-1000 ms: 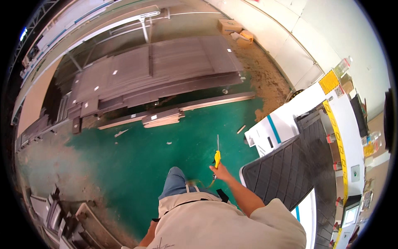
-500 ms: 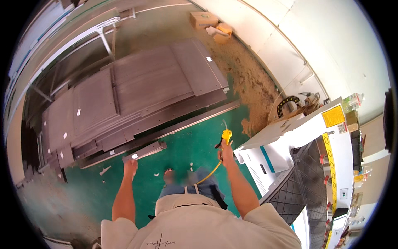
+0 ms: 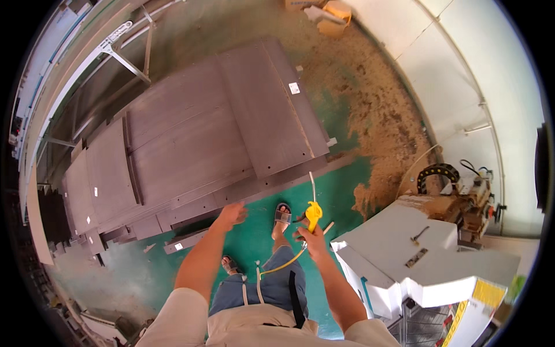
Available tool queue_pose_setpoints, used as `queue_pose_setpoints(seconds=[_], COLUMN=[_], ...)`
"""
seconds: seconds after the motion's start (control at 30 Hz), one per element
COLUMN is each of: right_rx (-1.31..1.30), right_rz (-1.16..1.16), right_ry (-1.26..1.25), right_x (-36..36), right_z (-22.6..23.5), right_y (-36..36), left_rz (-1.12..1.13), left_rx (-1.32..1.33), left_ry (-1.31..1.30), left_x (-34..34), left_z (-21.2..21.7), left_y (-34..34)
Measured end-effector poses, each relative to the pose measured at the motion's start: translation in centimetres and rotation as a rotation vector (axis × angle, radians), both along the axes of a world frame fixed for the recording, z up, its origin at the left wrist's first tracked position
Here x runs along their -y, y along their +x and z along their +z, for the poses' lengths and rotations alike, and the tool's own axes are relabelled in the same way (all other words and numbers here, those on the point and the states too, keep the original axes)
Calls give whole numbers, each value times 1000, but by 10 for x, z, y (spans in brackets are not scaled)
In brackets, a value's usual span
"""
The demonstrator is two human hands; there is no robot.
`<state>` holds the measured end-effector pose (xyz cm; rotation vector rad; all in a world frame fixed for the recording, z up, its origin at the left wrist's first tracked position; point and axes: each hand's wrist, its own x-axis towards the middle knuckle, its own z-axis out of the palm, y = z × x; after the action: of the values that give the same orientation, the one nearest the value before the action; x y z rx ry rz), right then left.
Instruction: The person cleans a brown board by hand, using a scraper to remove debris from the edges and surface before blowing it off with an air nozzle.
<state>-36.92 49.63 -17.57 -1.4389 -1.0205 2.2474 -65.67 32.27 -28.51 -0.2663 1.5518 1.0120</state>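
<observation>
Green workshop floor [image 3: 260, 243] runs under me, strewn with sawdust toward the right wall, and I read the scene from left to right. Far left, a long stack of dark grey panels [image 3: 191, 139] lies flat on the floor, with a short offcut [image 3: 185, 242] at its near edge.

My left hand [image 3: 232, 213] reaches forward at the end of a nearly straight arm, palm down and fingers loosely spread. It grips nothing and hovers just at the near edge of the stack; from this bent view I cannot tell whether the fingertips touch the boards.

Between the arms I see my sandalled foot [image 3: 282, 215] planted forward.

My right hand [image 3: 311, 236] is clenched round the grip of a yellow air blow gun [image 3: 313, 211], elbow bent, the gun's thin metal nozzle [image 3: 313, 184] pointing up and away toward the panel edge. Its yellow hose [image 3: 283, 266] trails back down to my waist.

I judge the step in hand to be closing on the stack with the gun carried ready. The next move, as I read it, calls for bringing the nozzle over the panel face while the free hand settles on the boards.

Right of all that stands a white machine housing [image 3: 416, 260], dusted with sawdust.
</observation>
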Motion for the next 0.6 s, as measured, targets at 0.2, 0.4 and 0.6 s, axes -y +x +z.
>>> queue_pose_setpoints(seconds=[0.2, 0.4, 0.6], right_rx=[150, 144, 61], right_rz=[27, -61, -68], right_ry=[-51, -373, -336], right_x=[-80, -98, -39], right_z=[-68, -77, -133], right_y=[3, -37, -36], left_rz=[544, 666, 645], left_rx=[42, 39, 246], left_ry=[-130, -34, 43], left_x=[-166, -165, -56], left_z=[-64, -97, -61], left_y=[-7, 7, 88])
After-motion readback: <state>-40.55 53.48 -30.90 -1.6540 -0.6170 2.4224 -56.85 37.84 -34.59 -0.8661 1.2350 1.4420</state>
